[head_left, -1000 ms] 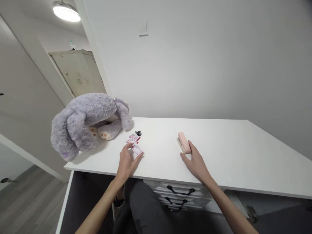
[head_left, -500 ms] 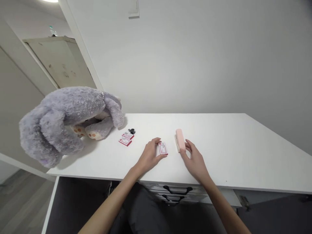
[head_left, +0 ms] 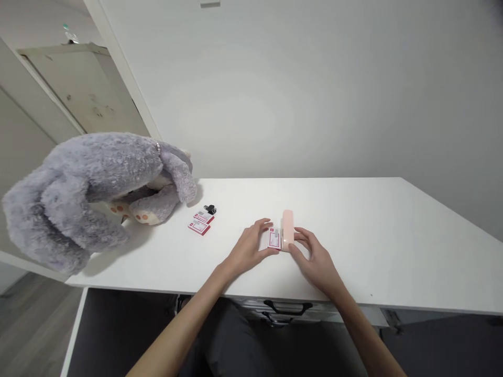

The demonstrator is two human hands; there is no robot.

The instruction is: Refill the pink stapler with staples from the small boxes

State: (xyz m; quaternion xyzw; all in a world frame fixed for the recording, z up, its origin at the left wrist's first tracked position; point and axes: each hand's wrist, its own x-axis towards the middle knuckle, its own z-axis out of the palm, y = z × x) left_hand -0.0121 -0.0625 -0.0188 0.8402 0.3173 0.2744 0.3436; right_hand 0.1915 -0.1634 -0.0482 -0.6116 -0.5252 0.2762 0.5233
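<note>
My left hand point(head_left: 251, 245) rests on the white tabletop, its thumb and forefinger around the near and far ends of a small red-and-white staple box point(head_left: 274, 239). Right beside that box stands a pale pink stapler point(head_left: 288, 229), lengthwise away from me, its side against or very close to the box. My right hand point(head_left: 314, 259) grips the stapler's near part from the right, thumb at the near end and fingers along the side. Two more staple boxes point(head_left: 199, 226) lie to the left, with a black binder clip point(head_left: 210, 209) just behind them.
A big grey-purple plush toy point(head_left: 102, 167) slumps over the left end of the white table point(head_left: 353, 225). A wall rises behind the table. Below the front edge are drawers with black handles point(head_left: 288, 308), and dark open spaces on both sides.
My left hand has slid the staple box to the right, up to the stapler. The stapler has turned straighter in my right hand. The view has shifted slightly.
</note>
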